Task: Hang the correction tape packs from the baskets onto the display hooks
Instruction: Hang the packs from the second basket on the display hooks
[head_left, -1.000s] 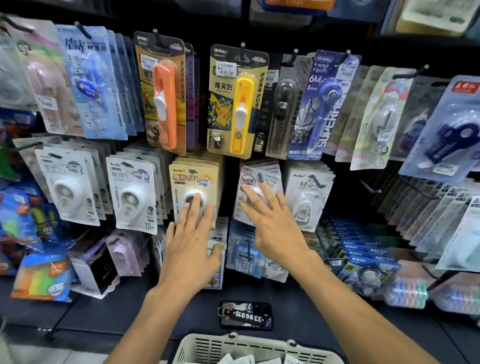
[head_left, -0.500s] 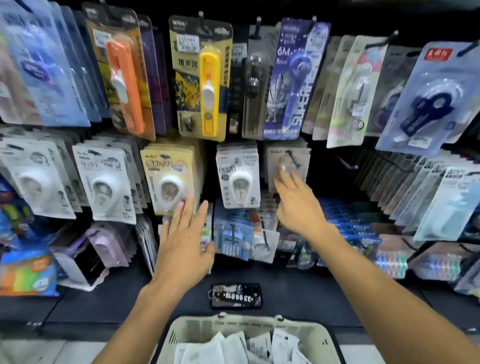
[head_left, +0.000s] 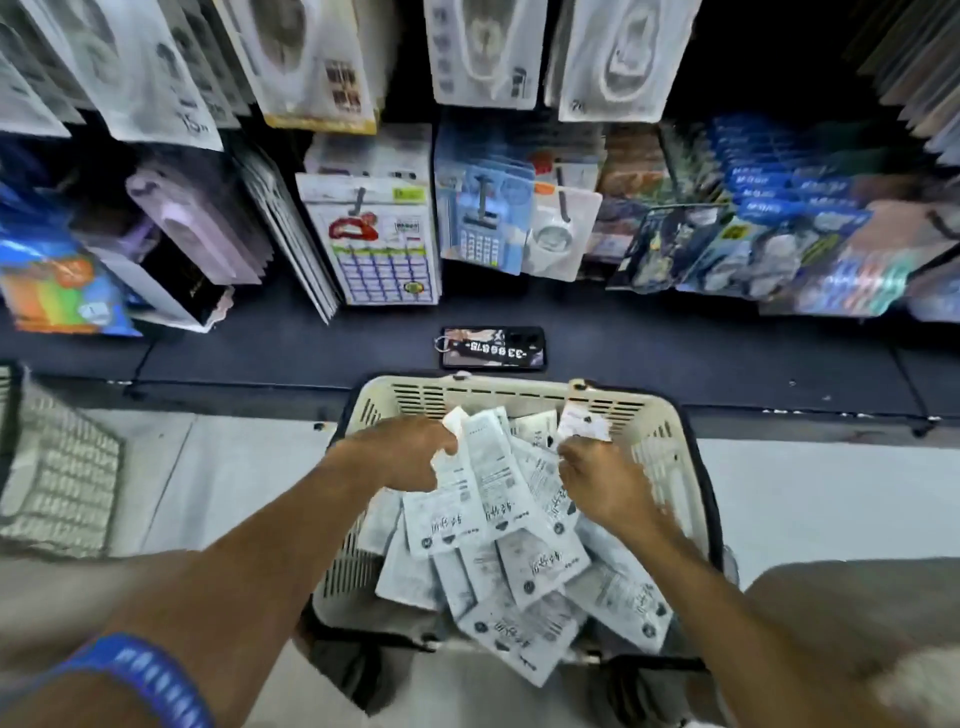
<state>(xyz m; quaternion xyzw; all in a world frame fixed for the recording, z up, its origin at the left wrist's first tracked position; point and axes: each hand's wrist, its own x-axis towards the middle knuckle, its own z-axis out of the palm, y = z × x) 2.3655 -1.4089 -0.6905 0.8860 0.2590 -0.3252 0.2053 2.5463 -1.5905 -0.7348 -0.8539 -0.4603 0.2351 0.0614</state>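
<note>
Cream plastic basket (head_left: 644, 415) below the shelf edge, heaped with white packs (head_left: 524, 571). Left hand (head_left: 400, 452) inside the basket at its left, fingers curled round several packs. Right hand (head_left: 602, 483) inside at the right, pinching one pack (head_left: 582, 426) near the far rim. Phone (head_left: 492, 348) on the shelf just beyond the basket. More packs on hooks above.

Cream slotted basket (head_left: 519, 397) holding white packs (head_left: 493, 478) printed with black text. Black shelf (head_left: 260, 353); black phone (head_left: 492, 348) with white digits. Blue ribbed wristband (head_left: 140, 670). Pale grey floor (head_left: 249, 457). White card with blue grid and red motif (head_left: 382, 249).
</note>
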